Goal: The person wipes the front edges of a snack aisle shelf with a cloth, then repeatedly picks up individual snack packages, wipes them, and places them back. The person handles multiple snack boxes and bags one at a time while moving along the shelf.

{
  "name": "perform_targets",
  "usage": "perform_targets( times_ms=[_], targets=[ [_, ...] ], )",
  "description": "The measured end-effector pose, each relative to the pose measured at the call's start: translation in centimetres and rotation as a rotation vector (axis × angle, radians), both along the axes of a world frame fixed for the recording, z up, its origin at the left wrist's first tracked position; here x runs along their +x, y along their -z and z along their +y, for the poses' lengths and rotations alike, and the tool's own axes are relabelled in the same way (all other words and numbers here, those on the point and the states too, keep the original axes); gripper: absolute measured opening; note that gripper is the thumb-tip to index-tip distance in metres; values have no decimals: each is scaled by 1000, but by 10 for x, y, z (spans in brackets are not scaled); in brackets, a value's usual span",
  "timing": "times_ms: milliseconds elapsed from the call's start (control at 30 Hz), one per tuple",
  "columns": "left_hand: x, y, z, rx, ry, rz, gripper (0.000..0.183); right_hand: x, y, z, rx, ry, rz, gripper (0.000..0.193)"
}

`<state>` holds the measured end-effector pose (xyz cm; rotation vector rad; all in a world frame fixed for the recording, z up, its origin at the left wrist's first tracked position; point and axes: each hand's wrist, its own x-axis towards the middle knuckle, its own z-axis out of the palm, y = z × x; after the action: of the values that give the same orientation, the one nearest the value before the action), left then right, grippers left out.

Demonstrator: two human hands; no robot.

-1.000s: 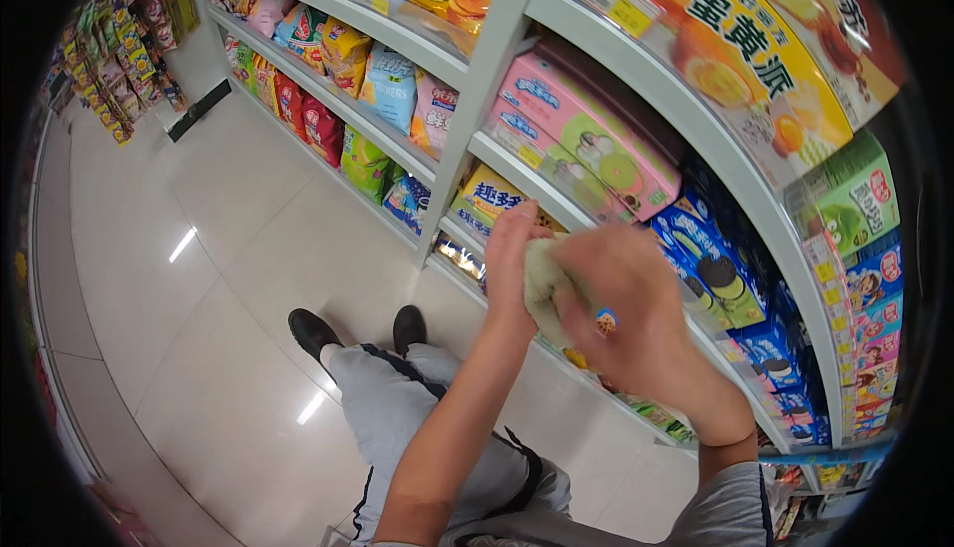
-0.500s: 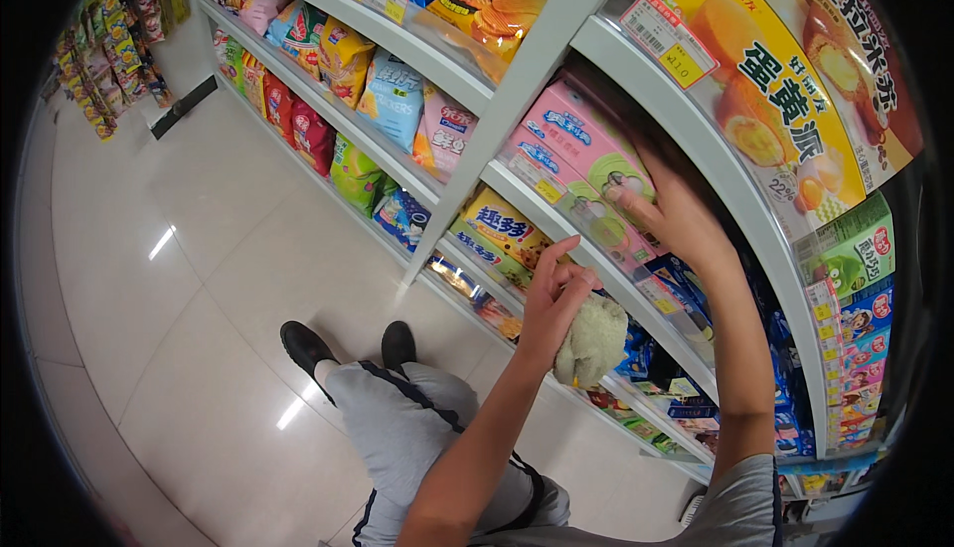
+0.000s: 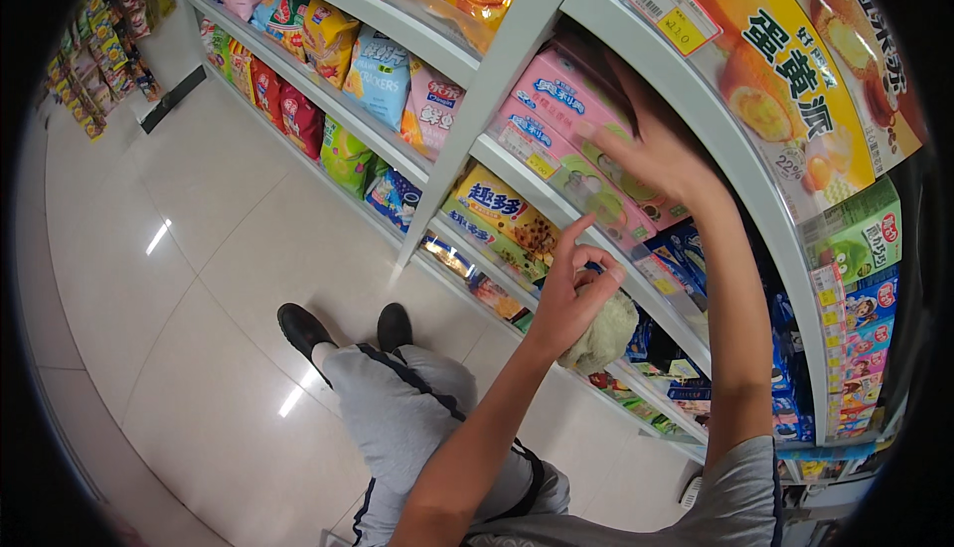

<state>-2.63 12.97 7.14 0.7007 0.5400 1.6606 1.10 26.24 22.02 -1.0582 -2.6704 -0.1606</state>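
My left hand (image 3: 576,294) is closed on a pale green cloth (image 3: 604,333) that bunches below the palm; its index finger points up toward the shelf edge. My right hand (image 3: 661,155) reaches into the shelf compartment over a row of pink and green snack boxes (image 3: 571,115). Its thumb stands apart from the fingers, just above the box fronts. The other fingers stretch toward the back and are partly lost in shadow. No box is lifted in either hand.
Yellow cookie packs (image 3: 497,211) sit one shelf lower. Large yellow cake boxes (image 3: 765,70) lie on the shelf above, behind a price-tagged edge (image 3: 666,5). A grey upright post (image 3: 477,110) divides these from bagged snacks (image 3: 381,75). Pale floor tiles (image 3: 219,299) extend left.
My right hand has shifted up and left over the pink boxes, its thumb lifting from the box front. My left hand with the cloth has moved slightly right and down.
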Motion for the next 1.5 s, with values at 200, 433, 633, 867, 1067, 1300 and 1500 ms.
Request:
perform_targets(
  times_ms=[200, 433, 633, 867, 1067, 1300, 1500],
  targets=[
    [0, 1, 0, -9, -10, -27, 64, -50, -6, 49, -146, -126, -61, 81],
    [-13, -1, 0, -31, -101, -38, 67, -53, -6, 55, -95, -49, -122, 79],
    [-9, -1, 1, -8, -148, 3, 68, -52, -3, 54, -134, -45, -76, 84],
    [-6, -2, 1, -3, -102, 38, 72, -48, 2, 58, -159, -71, -54, 85],
    [-4, -3, 1, 41, -100, 105, 75, -10, 0, 28, -105, -119, 18, 86],
    [10, 11, 3, 31, -133, 99, 69, 21, 3, 9, -205, 38, -16, 87],
    [12, 24, -3, 10, -334, 234, 44, 24, 13, -53, -216, 209, 102, 76]
  ],
)
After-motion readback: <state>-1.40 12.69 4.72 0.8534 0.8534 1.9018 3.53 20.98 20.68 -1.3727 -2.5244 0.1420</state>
